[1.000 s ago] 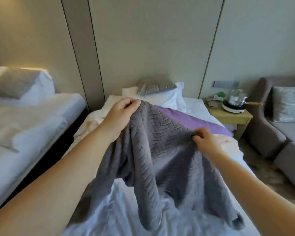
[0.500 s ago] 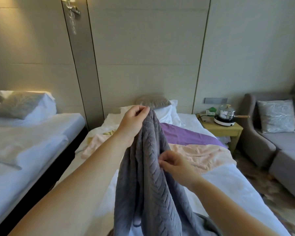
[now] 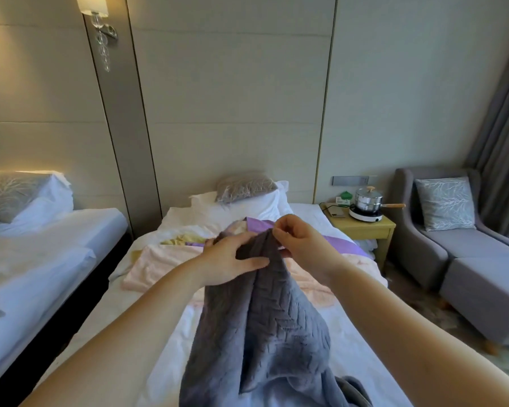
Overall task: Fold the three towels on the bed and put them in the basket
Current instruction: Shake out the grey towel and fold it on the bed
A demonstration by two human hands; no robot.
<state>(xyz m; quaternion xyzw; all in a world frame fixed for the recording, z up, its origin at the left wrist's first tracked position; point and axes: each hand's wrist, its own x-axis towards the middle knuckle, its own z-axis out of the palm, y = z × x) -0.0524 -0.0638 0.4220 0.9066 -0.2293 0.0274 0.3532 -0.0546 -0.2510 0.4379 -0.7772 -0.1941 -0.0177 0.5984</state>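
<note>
Both hands have closed together at the top edge of the grey towel (image 3: 262, 333), lower than half a second ago. Peach towel (image 3: 159, 265) lies unfolded on the bed (image 3: 304, 214). Left hand (image 3: 232, 261) grips gathered cloth; right hand (image 3: 301, 245) pinches a corner. Purple towel (image 3: 347, 245) unfolded. No fold complete; basket not in view.

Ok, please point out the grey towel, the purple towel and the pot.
grey towel (image 3: 265, 333): head view, hanging textured middle.
purple towel (image 3: 338, 242): head view, its visible flat strip.
pot (image 3: 368, 199): head view, steel side.
</note>
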